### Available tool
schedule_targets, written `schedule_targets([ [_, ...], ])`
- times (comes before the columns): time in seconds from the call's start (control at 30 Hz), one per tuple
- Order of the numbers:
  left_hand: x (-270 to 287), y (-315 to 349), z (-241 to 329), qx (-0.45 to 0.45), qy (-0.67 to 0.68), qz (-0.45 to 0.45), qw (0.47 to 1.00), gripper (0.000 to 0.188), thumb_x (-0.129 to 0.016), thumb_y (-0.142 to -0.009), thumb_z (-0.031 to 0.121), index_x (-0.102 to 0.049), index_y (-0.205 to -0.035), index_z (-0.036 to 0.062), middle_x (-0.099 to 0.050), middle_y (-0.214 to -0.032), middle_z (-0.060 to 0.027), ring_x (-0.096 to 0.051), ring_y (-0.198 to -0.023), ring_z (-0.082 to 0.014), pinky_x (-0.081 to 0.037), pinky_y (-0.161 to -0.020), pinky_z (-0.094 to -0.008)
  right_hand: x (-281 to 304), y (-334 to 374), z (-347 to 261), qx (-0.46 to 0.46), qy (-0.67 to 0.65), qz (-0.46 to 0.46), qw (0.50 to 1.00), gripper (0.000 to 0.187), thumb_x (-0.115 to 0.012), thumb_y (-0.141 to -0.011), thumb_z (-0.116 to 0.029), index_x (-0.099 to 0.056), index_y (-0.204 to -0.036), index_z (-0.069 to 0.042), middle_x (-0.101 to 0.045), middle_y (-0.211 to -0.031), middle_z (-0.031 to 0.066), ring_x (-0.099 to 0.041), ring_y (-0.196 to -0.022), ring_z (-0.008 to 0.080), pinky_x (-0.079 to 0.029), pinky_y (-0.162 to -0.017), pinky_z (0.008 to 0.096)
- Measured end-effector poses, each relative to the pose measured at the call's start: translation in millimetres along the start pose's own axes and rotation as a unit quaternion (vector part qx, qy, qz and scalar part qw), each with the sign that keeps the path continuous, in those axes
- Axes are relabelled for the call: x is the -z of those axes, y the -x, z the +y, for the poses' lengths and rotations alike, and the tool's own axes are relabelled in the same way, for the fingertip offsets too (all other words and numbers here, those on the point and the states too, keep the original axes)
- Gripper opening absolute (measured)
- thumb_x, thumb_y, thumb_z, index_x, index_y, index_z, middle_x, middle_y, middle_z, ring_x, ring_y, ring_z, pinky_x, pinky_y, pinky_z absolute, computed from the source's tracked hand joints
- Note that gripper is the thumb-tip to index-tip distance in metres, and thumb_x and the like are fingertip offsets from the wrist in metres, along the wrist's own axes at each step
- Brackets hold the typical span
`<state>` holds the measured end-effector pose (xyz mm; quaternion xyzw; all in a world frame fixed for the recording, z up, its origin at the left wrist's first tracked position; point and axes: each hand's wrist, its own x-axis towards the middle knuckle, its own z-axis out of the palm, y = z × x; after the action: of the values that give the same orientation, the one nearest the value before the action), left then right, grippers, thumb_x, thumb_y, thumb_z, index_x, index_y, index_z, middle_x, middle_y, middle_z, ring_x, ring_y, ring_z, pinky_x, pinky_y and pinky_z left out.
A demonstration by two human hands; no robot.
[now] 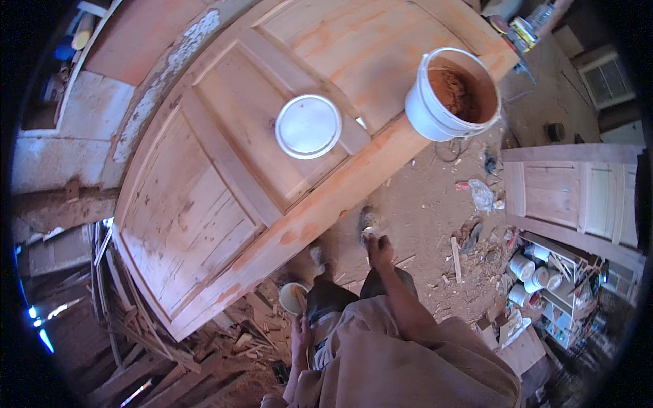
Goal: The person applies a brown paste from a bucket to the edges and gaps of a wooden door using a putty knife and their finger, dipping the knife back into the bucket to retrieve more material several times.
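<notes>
A large pale wooden panelled door [235, 156] with a curved edge lies flat in front of me, marked with orange-brown smears. On it stand a white bucket [425, 112] holding reddish-brown filler [452, 85] and a round white lid [308, 126]. My right hand [382, 253] is closed beyond the door's near edge, over my lap; a small pale thing shows at its fingers, too small to name. Low on my left, my left hand [300, 336] is beside a small whitish tub [291, 297] with something tan in it. Its fingers are partly hidden, and whether it grips the tub is unclear.
Wood scraps and shavings litter the floor [435, 211]. Loose timber strips [129, 306] pile up at the lower left. To the right are a smaller panelled door [551, 187] and a shelf unit [561, 306] with several white tubs [522, 267]. A clear plastic bag [481, 195] lies nearby.
</notes>
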<state>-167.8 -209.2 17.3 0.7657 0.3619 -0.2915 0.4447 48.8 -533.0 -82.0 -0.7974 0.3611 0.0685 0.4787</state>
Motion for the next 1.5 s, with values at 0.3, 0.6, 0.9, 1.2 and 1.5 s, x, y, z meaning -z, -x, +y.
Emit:
schedule_targets([
  [0.3,4.0,-3.3,68.2,0.004,0.149,0.098,0.984,0.045,-0.046,-0.098,0.036,-0.050,-0.127,0.0013,-0.062,-0.111,-0.0151,-0.060,-0.098,-0.0215,-0.047,-0.082,-0.0334,111.2,-46.3,-73.3,0.074,-0.115,-0.195,0.971,0.029,-0.053,-0.096,-0.031,-0.053,-0.093,-0.002,-0.055,-0.068,0.0055,-0.056,-0.064,0.0154,-0.047,-0.057,0.0318],
  [0.6,-18.3,2.6,66.1,0.014,0.069,0.031,0.997,0.049,-0.048,-0.096,0.040,-0.052,-0.125,0.0004,-0.063,-0.110,-0.0175,-0.060,-0.100,-0.0242,-0.046,-0.088,-0.0347,104.8,-101.4,-216.0,0.334,0.351,-0.295,0.823,0.033,-0.053,-0.092,-0.037,-0.065,-0.088,-0.006,-0.065,-0.082,0.0182,-0.062,-0.077,0.0385,-0.048,-0.069,0.0466],
  [0.9,-7.4,-48.0,-8.0,-0.005,0.401,0.163,0.902,0.047,-0.047,-0.097,0.041,-0.053,-0.122,0.0024,-0.060,-0.114,-0.0122,-0.060,-0.098,-0.0215,-0.048,-0.083,-0.0340,53.1,-73.5,-242.3,0.418,0.448,-0.339,0.714,0.039,-0.053,-0.089,-0.047,-0.068,-0.089,-0.011,-0.066,-0.090,0.0137,-0.063,-0.088,0.0340,-0.050,-0.075,0.0492],
  [1.2,-57.8,-28.9,-39.8,0.091,0.374,0.134,0.913,0.045,-0.047,-0.096,0.046,-0.056,-0.116,0.0067,-0.063,-0.100,-0.0074,-0.062,-0.081,-0.0173,-0.048,-0.065,-0.0314,85.0,-56.3,-240.1,0.307,0.225,-0.452,0.807,0.036,-0.050,-0.097,-0.037,-0.062,-0.090,-0.004,-0.060,-0.074,0.0076,-0.057,-0.068,0.0207,-0.045,-0.063,0.0348],
  [1.5,-113.5,-49.1,31.1,0.098,0.437,0.157,0.880,0.045,-0.050,-0.095,0.048,-0.055,-0.116,0.0093,-0.064,-0.105,-0.0067,-0.063,-0.085,-0.0178,-0.047,-0.064,-0.0316,313.7,-90.5,-340.4,0.373,0.076,-0.157,0.911,0.017,-0.045,-0.097,-0.014,-0.053,-0.107,-0.003,-0.052,-0.073,0.0097,-0.052,-0.060,0.0203,-0.044,-0.058,0.0368],
])
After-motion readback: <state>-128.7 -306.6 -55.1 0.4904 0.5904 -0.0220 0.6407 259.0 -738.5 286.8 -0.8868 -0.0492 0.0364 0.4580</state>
